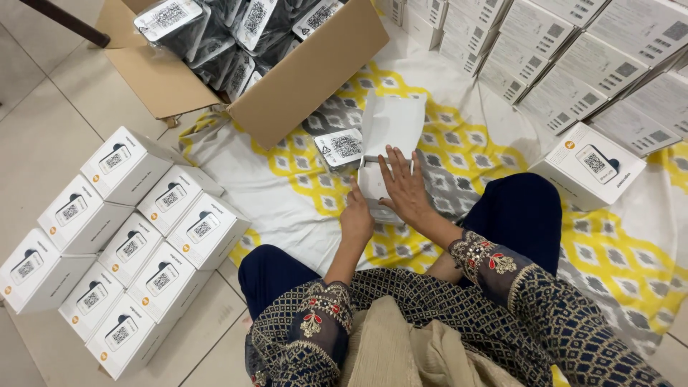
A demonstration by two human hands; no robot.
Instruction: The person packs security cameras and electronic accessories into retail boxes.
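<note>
White box (380, 185) with its lid flap (393, 123) standing open sits on the yellow-and-grey patterned cloth (459, 154), just in front of the seated person's knees and near the middle of the cloth. Touching its far left corner lies a dark bagged item (340, 148) with a white label. Beyond that, at the cloth's far edge, an open cardboard carton (308, 72) tips toward the person, packed with more bagged items (215, 36). Closed white boxes are stacked on the tiled floor at the left (118, 244), a long row of them runs along the cloth's far right side (573, 57), and a single one (589, 166) stands by the right knee. The left hand (356, 215) grips the box's near left corner, fingers curled against it. The right hand (403, 185) lies flat on top, fingers spread wide, pressing rather than clasping.
</note>
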